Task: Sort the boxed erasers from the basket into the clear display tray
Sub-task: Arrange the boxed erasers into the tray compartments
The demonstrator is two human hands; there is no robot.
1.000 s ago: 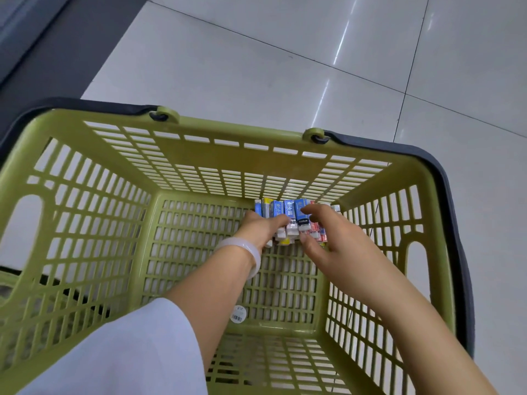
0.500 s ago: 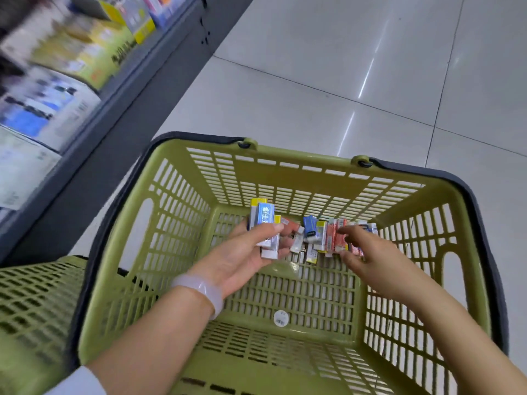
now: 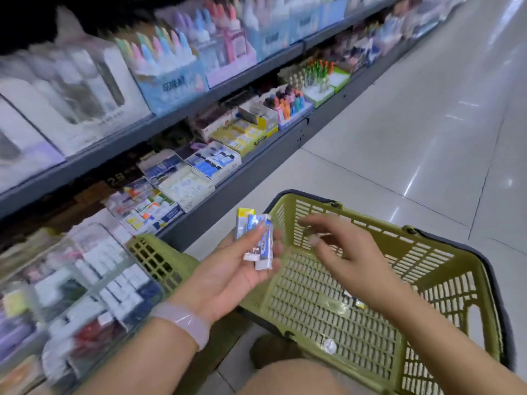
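1. Up at the basket's (image 3: 379, 283) left rim, the left hand (image 3: 228, 269) lies palm up and holds a small stack of boxed erasers (image 3: 255, 238).
2. Its thumb (image 3: 251, 238) presses across the front of the stack, and the other fingers curl behind it; the boxes stand roughly upright, fanned a little, 1 with a yellow top at the back.
3. I cannot tell the exact count in the stack; at least 3 boxes show.
4. The right hand (image 3: 348, 252) hangs over the inside of the basket, just beside the stack but apart from it.
5. Its fingers (image 3: 319, 223) are spread and loosely bent, pointing toward the left hand, and they hold nothing.
6. Down on the basket floor, under the right wrist, a couple of small erasers (image 3: 353, 299) lie flat; they are blurred, so no more can be said of them.
7. A round sticker (image 3: 329, 345) sits on the basket's near wall.
8. The basket is green with a dark handle (image 3: 496, 295) lying along its rim, and it stands on a pale tiled floor (image 3: 413, 124).
9. A 2nd green basket (image 3: 159, 260) shows partly behind the left hand.
10. The clear tray (image 3: 94, 280) sits at lower left on the shelf edge, with dividers and small boxes already in its compartments; motion blur hides the detail.
11. A pale bracelet (image 3: 185, 320) circles the left wrist.
12. Shelves (image 3: 171, 124) of blurred stationery run along the left side.
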